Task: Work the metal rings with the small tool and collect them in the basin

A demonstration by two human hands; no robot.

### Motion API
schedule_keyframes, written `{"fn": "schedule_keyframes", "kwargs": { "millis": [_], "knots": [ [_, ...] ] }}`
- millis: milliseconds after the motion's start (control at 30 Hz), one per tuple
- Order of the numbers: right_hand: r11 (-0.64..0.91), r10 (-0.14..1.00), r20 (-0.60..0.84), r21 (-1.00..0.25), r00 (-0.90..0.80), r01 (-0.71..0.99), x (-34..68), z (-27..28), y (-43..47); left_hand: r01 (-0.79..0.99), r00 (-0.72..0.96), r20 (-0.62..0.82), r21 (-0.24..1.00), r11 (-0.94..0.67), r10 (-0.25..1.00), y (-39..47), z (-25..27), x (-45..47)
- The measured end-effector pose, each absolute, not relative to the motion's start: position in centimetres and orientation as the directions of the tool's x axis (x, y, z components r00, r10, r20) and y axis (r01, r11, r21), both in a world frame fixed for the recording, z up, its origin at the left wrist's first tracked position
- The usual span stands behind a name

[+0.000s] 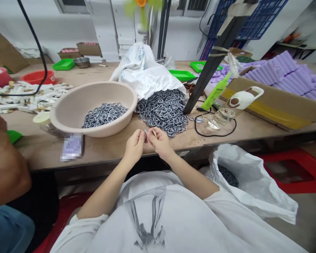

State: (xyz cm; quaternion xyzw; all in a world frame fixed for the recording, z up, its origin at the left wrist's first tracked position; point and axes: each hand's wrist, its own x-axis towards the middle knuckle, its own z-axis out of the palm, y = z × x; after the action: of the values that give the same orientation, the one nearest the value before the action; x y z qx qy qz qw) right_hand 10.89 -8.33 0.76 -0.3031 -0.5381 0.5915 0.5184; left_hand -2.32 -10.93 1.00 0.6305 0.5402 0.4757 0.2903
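Note:
At the table's front edge my left hand is closed, pinching a small grey ring between thumb and fingers. Close beside it, my right hand is closed around a thin, light-coloured stick-like tool, whose kind I cannot make out. Just beyond my hands lies a heap of grey rings, spilling from the mouth of a white sack. To the left stands a wide beige basin with more such rings in it.
A dark post rises right of the heap, near a water bottle and black cable. A carton of purple pieces stands at right. Below hangs an open white bag. Another person's arm reaches in at left.

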Motion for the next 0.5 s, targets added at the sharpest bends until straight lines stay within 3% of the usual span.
{"fn": "schedule_keyframes", "kwargs": {
  "millis": [133,267,367,500],
  "knots": [
    [0.489,0.842,0.452,-0.870,-0.295,0.062,11.3,-1.3,-7.1,0.268,-0.031,0.201,0.945,-0.186,0.979,-9.9,-1.9,-2.5],
    [0.582,0.793,0.458,-0.764,-0.401,0.278,11.6,-2.3,-5.9,0.292,-0.037,0.201,0.939,-0.181,0.979,-8.8,-3.1,-2.8],
    [0.595,0.793,0.477,-0.740,-0.379,0.315,11.4,-2.5,-5.9,0.285,-0.046,0.211,0.940,-0.189,0.976,-8.5,-3.3,-2.8],
    [0.628,0.761,0.519,-0.739,-0.388,0.243,11.2,-2.4,-6.0,0.281,-0.089,0.233,0.939,-0.200,0.969,-8.6,-3.2,-2.9]
  ]
}}
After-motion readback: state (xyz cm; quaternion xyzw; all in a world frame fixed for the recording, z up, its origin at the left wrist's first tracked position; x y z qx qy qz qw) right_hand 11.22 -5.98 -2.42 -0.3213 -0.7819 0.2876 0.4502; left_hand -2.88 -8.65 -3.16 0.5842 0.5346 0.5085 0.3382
